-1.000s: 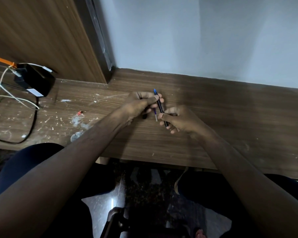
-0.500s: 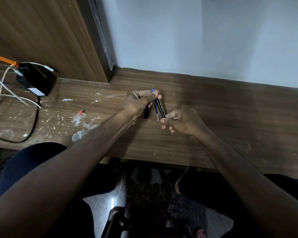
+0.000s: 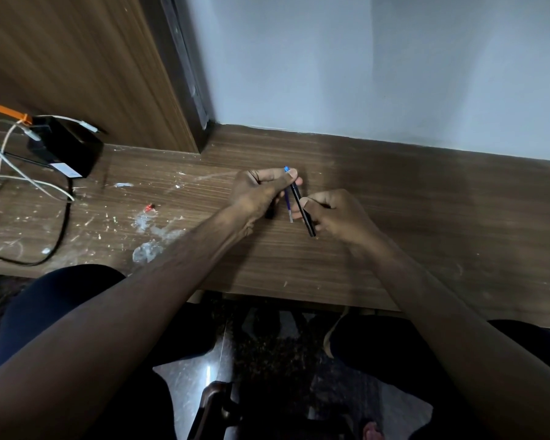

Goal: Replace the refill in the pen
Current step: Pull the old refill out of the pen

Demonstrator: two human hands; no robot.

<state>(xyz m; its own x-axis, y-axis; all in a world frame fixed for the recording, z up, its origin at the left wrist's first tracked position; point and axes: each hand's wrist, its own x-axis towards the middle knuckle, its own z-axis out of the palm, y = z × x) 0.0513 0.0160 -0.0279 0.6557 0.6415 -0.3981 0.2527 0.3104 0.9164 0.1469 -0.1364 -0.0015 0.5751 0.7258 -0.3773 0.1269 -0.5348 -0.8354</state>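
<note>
Above the middle of the wooden desk (image 3: 394,217), my left hand (image 3: 258,192) pinches the blue top end of a thin blue refill (image 3: 288,204), which hangs down to a silvery tip. A small dark piece shows under the left palm; I cannot tell what it is. My right hand (image 3: 337,214) grips a black pen barrel (image 3: 303,211) that slants beside the refill, its upper end reaching the left fingertips. Refill and barrel lie side by side, slightly apart at their lower ends.
A black adapter (image 3: 65,150) with white and black cables (image 3: 19,176) sits at the desk's far left. Paint flecks, a small red bit (image 3: 149,207) and clear plastic scraps (image 3: 146,249) lie left of my hands. A wooden panel and white wall stand behind.
The refill and barrel, close together a second ago, have spread apart at their lower ends. My right hand has shifted slightly right and down along the barrel.
</note>
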